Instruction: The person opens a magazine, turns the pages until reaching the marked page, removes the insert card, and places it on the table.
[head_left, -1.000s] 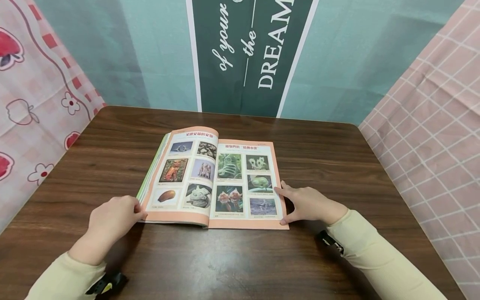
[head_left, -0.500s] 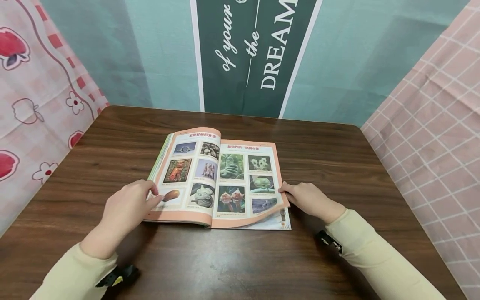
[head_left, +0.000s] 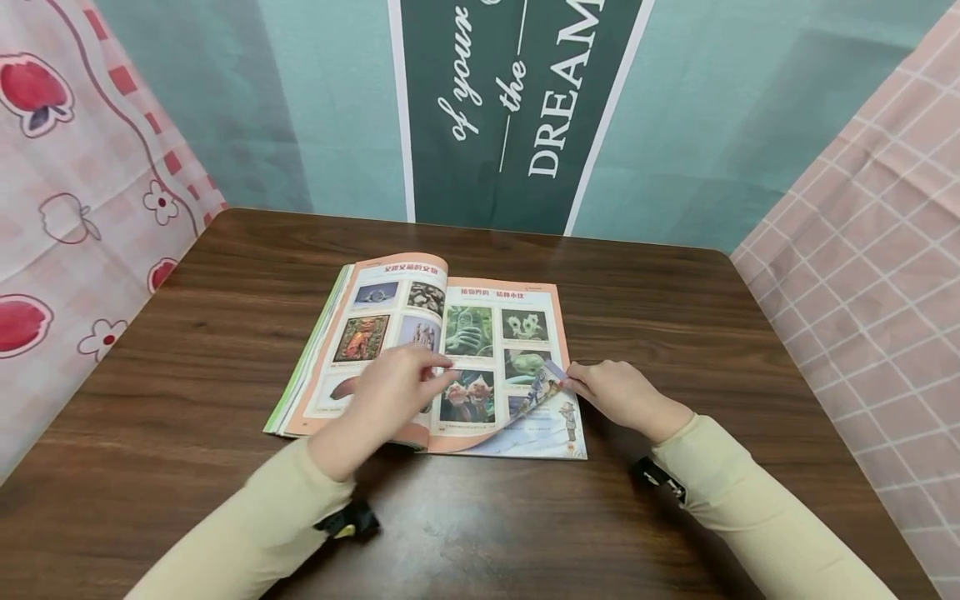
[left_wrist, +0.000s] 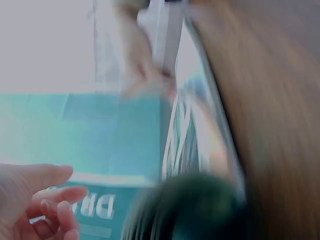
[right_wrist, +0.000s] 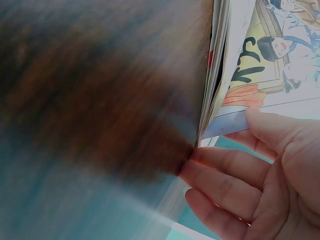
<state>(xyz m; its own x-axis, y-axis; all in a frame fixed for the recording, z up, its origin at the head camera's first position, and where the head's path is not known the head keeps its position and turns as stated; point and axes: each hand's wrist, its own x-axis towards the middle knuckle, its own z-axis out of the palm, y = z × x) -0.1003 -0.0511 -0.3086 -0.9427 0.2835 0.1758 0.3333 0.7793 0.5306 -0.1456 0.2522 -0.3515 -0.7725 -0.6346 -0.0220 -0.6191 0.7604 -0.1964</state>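
An open picture magazine [head_left: 468, 358] with peach page borders lies on the brown table. My right hand [head_left: 617, 395] pinches the lower outer corner of the right-hand page [head_left: 536, 387], which curls up and shows an illustrated page below. In the right wrist view, the thumb of the right hand [right_wrist: 240, 170] lies on the lifted page, and other fingers sit at the magazine's edge. My left hand [head_left: 386, 392] hovers over the lower middle of the magazine, hiding part of the left page. In the left wrist view, the left hand [left_wrist: 42, 200] has loosely bent fingers and holds nothing.
The dark wood table [head_left: 660, 325] extends around the magazine on all sides. A teal cloth with a dark lettered panel [head_left: 517, 117] hangs behind it. Patterned cloths [head_left: 862, 292] stand at both sides. Black wrist straps [head_left: 660, 482] sit at both sleeves.
My left hand has moved right from the left page's lower edge to over the magazine's middle. My right hand has taken the right page's corner and peeled it up and inward.
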